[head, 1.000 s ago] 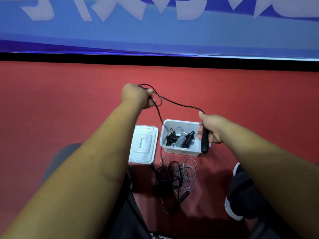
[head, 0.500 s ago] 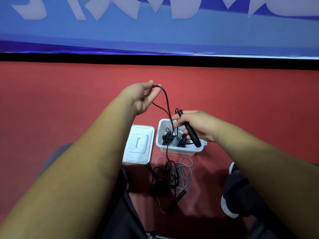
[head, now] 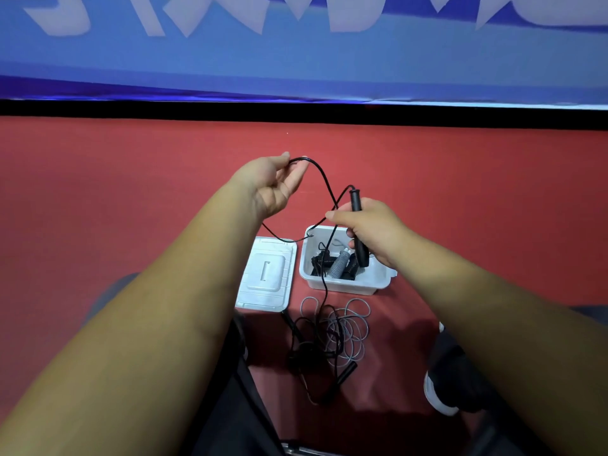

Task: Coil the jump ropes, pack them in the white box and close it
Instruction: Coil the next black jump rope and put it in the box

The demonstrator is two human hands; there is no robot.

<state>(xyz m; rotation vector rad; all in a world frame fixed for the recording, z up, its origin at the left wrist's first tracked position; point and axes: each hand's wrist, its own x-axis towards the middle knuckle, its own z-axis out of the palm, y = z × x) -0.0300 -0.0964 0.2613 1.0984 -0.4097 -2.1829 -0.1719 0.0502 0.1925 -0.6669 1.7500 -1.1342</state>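
Up and to the left of the open white plastic box, the left hand is raised over the red floor. Its thumb and forefinger pinch the thin black rope cord, and its other fingers are loosely bent and hold nothing. Just beside the box's left wall, the flat white rectangular plastic lid lies on the floor, off the box.

From the pinch the cord arches rightward, drops and crosses itself above the box's far left corner. One run sags low over the lid's far edge. Another falls past the left part of the box to the floor on its near side.

Inside the box lie a grey ribbed handle and black ribbed handles, with some cord among them. On the floor just nearer than the box, a tangle of black rope and loose grey rope loops lies uncoiled, overlapping. A second black handle lies at the tangle's near edge.

Above the right half of the box, the right hand curls its fingers round the black cylindrical handle. The handle is roughly upright, its top above the fist and its lower end over the box's inside. The forefinger reaches left toward the cord; I cannot tell whether it touches.

To the right of the box and nearer than it sits a dark shoe with a white sole.
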